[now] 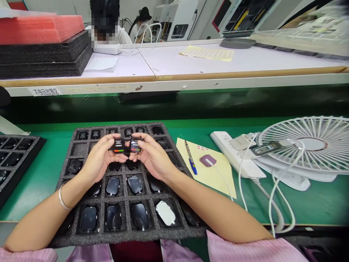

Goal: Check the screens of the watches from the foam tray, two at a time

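My left hand (105, 154) grips a black smartwatch body (119, 145) by its edges, its lit screen showing small text and a red-green bar. Close beside it, my right hand (149, 153) pinches a second black smartwatch body (135, 145), its screen lit and partly covered by the thumb. Both are held above a dark grey foam tray (102, 196) with square pockets. Dark-screened watch bodies (113, 185) lie in many pockets. One white-faced piece (165, 213) lies in the front row. Some back-row watches show lit text. My forearms hide part of the tray.
To the right lie a yellow sheet (220, 173), a pen (191, 158), a purple pad with a cable (208, 160), a white power strip (227, 149) and a white fan (313, 142). Another foam tray (35, 153) stands left. Foam stacks (40, 54) and people are beyond the shelf.
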### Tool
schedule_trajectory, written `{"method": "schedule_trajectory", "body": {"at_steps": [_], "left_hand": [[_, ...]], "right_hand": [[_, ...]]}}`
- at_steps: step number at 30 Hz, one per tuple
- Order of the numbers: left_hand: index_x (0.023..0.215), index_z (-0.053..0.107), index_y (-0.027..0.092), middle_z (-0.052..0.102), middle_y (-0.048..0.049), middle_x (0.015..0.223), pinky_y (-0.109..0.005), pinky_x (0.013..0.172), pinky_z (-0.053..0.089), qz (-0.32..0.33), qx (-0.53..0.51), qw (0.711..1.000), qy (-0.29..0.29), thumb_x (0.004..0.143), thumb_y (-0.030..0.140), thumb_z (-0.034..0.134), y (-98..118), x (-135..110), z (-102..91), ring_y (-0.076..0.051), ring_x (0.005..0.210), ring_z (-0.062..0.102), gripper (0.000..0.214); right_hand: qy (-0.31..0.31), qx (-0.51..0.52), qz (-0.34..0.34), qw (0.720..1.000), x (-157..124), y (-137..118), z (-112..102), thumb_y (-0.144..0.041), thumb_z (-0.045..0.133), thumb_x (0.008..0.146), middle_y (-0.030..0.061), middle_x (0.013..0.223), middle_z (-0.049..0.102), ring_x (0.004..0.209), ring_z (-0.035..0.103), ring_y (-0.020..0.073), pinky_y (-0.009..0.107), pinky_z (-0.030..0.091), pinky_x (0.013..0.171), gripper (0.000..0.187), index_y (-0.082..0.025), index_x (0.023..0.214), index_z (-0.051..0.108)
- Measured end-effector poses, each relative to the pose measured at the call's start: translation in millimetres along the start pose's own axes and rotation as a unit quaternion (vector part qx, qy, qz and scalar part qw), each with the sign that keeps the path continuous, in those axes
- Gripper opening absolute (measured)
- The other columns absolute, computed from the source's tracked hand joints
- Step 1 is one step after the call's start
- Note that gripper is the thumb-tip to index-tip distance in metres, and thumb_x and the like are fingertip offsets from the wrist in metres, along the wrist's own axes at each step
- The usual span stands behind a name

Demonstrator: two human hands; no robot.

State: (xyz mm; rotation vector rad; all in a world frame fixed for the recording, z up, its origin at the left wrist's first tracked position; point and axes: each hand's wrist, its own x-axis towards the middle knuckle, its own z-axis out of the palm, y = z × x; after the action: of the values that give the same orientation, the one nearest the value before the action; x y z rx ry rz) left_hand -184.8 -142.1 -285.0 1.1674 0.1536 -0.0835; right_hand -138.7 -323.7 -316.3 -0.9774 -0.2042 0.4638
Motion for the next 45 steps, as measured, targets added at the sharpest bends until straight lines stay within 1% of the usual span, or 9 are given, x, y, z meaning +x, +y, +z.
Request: {"method": "schedule_trajectory", "body": {"at_steps": [7,13,26,30,37,40,42,43,45], "left_hand": [[0.113,0.068,0.016,0.080,-0.0035,0.090,-0.030,0.063,0.067,0.011,0.005,1.000,-0.004,0.076,0.038,0.083,0.6,0.0,0.3,-0.021,0.066,0.080,0.046],[0.114,0.066,0.016,0.079,0.0000,0.096,-0.026,0.064,0.067,0.013,0.049,0.999,0.020,0.064,0.018,0.076,2.1,-3.7,5.2,-0.017,0.064,0.079,0.051],[0.116,0.066,0.016,0.078,-0.0012,0.099,-0.027,0.064,0.068,0.032,0.071,0.997,0.018,0.064,0.018,0.075,2.3,-4.3,4.9,-0.017,0.064,0.079,0.053],[0.116,0.065,0.016,0.079,-0.0039,0.102,-0.029,0.064,0.068,0.035,0.071,0.997,0.005,0.067,0.019,0.077,4.2,-5.4,3.7,-0.017,0.063,0.078,0.051],[0.113,0.069,0.017,0.077,-0.0003,0.087,-0.030,0.062,0.067,0.050,0.067,0.996,-0.006,0.071,0.021,0.080,4.3,-5.7,0.7,-0.018,0.060,0.077,0.043],[0.103,0.073,0.016,0.078,-0.0022,0.081,-0.029,0.056,0.065,0.045,0.040,0.997,-0.046,0.075,0.028,0.083,9.2,-9.5,0.7,-0.020,0.056,0.076,0.032],[0.093,0.077,0.018,0.080,-0.0045,0.079,-0.028,0.049,0.061,0.025,0.011,0.994,-0.103,0.079,0.037,0.084,16.5,-16.6,0.2,-0.020,0.051,0.074,0.025],[0.088,0.078,0.019,0.081,-0.0054,0.079,-0.028,0.045,0.058,0.005,0.000,0.989,-0.146,0.082,0.041,0.084,20.9,-21.5,-0.4,-0.020,0.049,0.073,0.024],[0.079,0.079,0.022,0.080,-0.0066,0.075,-0.028,0.042,0.055,-0.050,-0.004,0.966,-0.253,0.086,0.049,0.082,29.0,-32.4,-2.8,-0.021,0.047,0.071,0.028]], "right_hand": [[-0.019,-0.050,-0.032,0.998,-1.7,2.6,-2.0,-0.021,0.077,0.076,-0.0006,0.102,0.078,0.065,0.069,0.0112,0.029,0.057,0.067,0.048,-0.025,0.119,0.059],[-0.032,-0.075,-0.054,0.995,-0.7,3.7,-4.2,-0.018,0.071,0.073,-0.0005,0.104,0.077,0.067,0.069,0.0113,0.029,0.058,0.068,0.051,-0.025,0.122,0.058],[-0.028,-0.086,-0.065,0.994,-2.4,1.5,-2.0,-0.019,0.073,0.074,0.0009,0.105,0.078,0.066,0.069,0.0122,0.030,0.057,0.067,0.047,-0.025,0.119,0.060],[-0.015,-0.064,-0.049,0.997,-3.5,-2.0,-0.4,-0.024,0.076,0.074,0.0008,0.101,0.079,0.064,0.069,0.0134,0.031,0.057,0.066,0.045,-0.025,0.117,0.060],[-0.003,-0.022,-0.042,0.999,1.1,-2.7,1.2,-0.051,0.082,0.083,0.0007,0.088,0.080,0.057,0.068,0.0139,0.028,0.054,0.058,0.043,-0.023,0.111,0.062],[-0.015,-0.015,-0.039,0.999,-1.2,-7.6,2.3,-0.059,0.082,0.084,-0.0004,0.079,0.078,0.049,0.066,0.0135,0.024,0.050,0.048,0.044,-0.023,0.102,0.063],[-0.062,-0.004,-0.007,0.998,-7.4,-16.0,3.0,-0.061,0.082,0.084,-0.0012,0.072,0.076,0.042,0.061,0.0131,0.022,0.045,0.041,0.044,-0.023,0.092,0.060],[-0.107,0.004,0.017,0.994,-11.9,-21.5,3.5,-0.061,0.082,0.085,-0.0011,0.069,0.075,0.039,0.059,0.0129,0.021,0.043,0.037,0.044,-0.023,0.086,0.059],[-0.249,0.029,0.052,0.967,-22.8,-33.5,4.7,-0.060,0.076,0.090,0.0005,0.065,0.074,0.036,0.058,0.0129,0.021,0.043,0.035,0.043,-0.023,0.077,0.058]]}}
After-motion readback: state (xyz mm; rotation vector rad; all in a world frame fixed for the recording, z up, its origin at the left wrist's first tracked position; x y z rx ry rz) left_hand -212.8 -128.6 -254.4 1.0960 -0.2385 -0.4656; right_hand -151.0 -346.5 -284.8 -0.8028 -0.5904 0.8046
